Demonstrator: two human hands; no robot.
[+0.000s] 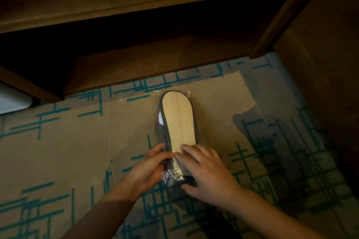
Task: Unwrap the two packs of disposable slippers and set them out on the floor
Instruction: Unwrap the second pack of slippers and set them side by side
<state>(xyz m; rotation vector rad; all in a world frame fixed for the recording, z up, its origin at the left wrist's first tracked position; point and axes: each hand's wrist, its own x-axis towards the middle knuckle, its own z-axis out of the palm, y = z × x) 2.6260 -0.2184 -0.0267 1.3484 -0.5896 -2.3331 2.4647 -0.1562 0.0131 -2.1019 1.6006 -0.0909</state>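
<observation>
One pack of slippers (177, 120) lies on the carpet, sole up: a cream ribbed sole with a dark grey edge, inside clear plastic wrap. My left hand (149, 167) grips the near end of the pack from the left, fingers curled on the wrap. My right hand (206, 170) holds the same end from the right, fingers spread over the sole and thumb under the crinkled plastic (172, 177). A second pack is not in view.
The carpet (77, 151) is tan with teal line patterns. A dark wooden shelf unit (136, 64) overhangs at the back, and a wooden panel (320, 64) stands at the right. Something white (11, 101) shows at the left edge.
</observation>
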